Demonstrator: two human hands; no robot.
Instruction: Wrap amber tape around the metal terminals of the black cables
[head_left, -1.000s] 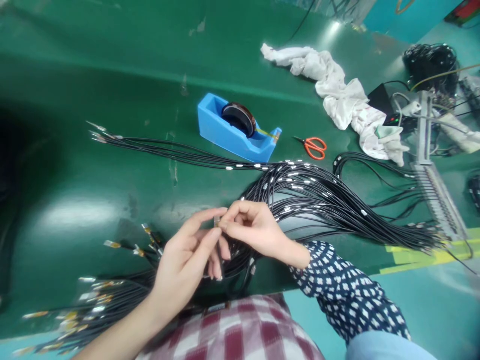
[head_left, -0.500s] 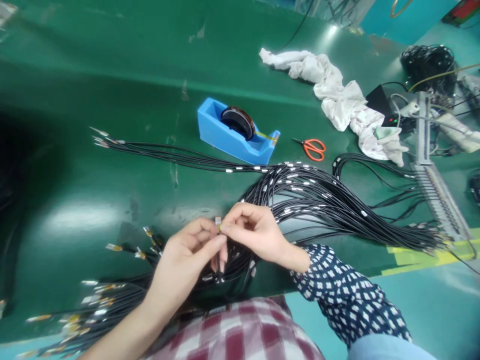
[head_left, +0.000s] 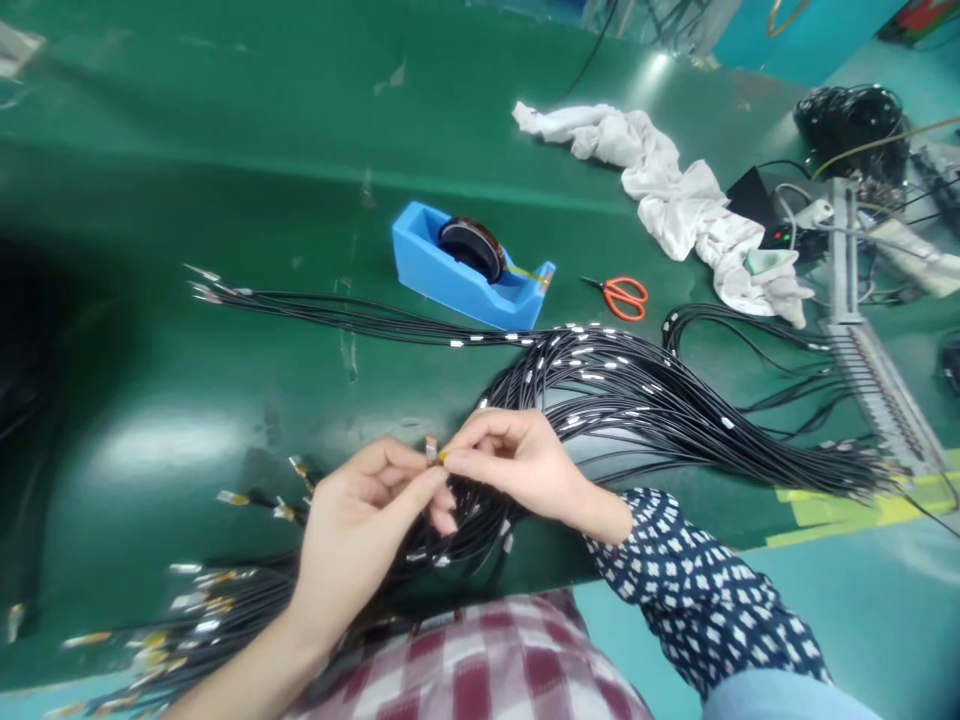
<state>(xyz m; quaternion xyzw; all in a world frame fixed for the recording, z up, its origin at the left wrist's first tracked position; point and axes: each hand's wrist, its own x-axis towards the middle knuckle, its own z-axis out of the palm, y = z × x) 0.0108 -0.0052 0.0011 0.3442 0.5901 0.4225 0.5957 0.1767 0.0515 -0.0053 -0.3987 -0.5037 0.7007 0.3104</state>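
Note:
My left hand (head_left: 364, 530) is closed, pinching a black cable near its small silvery connector end (head_left: 431, 447), which sticks up above the fingertips. Against it, my right hand (head_left: 521, 465) pinches a sliver of yellow-amber tape (head_left: 442, 456) between thumb and forefinger. Most of the held cable is hidden by the fingers. Beneath and behind both hands runs a thick bundle of black cables (head_left: 660, 410) with small white labels. At the lower left lie several cable ends (head_left: 202, 610), some wrapped in amber tape.
Beyond the hands stands a blue tape dispenser (head_left: 427, 265) with a roll of amber tape (head_left: 472, 250). Orange-handled scissors (head_left: 624, 298) lie to its right. Crumpled white cloth (head_left: 675, 205) and a metal comb-like rack (head_left: 881, 390) are farther right on the green table (head_left: 247, 210).
My right hand has shifted slightly right, and more amber tape shows at its fingertips. The connector end has turned a little in my left fingers. The view has moved slightly.

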